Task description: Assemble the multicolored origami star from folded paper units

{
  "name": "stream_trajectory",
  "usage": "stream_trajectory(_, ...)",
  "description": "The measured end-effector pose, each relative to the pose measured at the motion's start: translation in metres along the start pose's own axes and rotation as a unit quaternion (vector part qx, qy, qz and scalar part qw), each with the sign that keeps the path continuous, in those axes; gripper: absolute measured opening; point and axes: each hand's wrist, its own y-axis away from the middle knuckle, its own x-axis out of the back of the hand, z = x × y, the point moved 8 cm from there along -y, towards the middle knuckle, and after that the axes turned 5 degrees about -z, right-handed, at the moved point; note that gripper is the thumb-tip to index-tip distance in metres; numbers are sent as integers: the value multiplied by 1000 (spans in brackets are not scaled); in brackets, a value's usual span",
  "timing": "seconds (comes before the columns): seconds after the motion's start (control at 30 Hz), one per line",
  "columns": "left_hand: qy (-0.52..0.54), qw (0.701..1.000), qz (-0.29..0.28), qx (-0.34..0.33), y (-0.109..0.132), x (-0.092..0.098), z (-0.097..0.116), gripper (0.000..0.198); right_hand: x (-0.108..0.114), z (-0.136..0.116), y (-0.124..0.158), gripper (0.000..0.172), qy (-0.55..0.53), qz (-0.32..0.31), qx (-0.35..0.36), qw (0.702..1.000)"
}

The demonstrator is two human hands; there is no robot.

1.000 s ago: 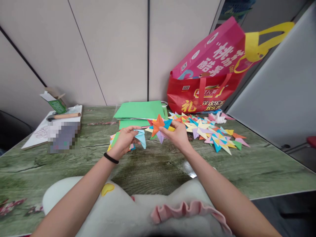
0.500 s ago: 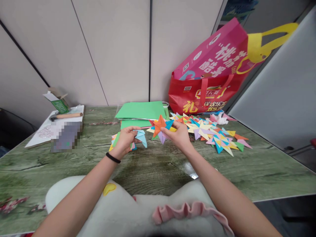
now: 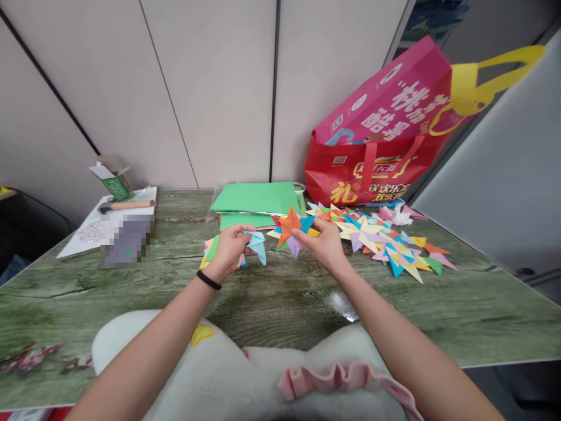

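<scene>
My left hand (image 3: 229, 251) pinches a light blue folded paper piece (image 3: 257, 244) at its edge. Partly hidden behind that hand, a small pile of coloured paper pieces (image 3: 210, 248) lies on the table. My right hand (image 3: 325, 242) grips a multicoloured origami star (image 3: 291, 228) by its right side, with orange, blue, purple, red and yellow points showing. A narrow gap separates the blue piece from the star. Beyond my right hand spreads a heap of finished-looking paper stars (image 3: 362, 232) in many colours.
Green paper sheets (image 3: 258, 199) lie stacked at the back. A red gift bag (image 3: 337, 169) with a pink box (image 3: 394, 93) in it stands back right. To the left are a hammer (image 3: 127, 204), a small green box (image 3: 116, 186) and a blurred-out dark object (image 3: 127, 240).
The whole view has shifted slightly, so everything sits a little further right. Both hands keep the same holds, and the blue piece and the star stay about equally far apart.
</scene>
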Motion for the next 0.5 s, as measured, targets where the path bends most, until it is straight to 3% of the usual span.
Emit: stream_trajectory(0.5, -10, 1000, -20, -4, -1, -3, -5, 16, -1, 6, -1, 29, 40, 2, 9, 999)
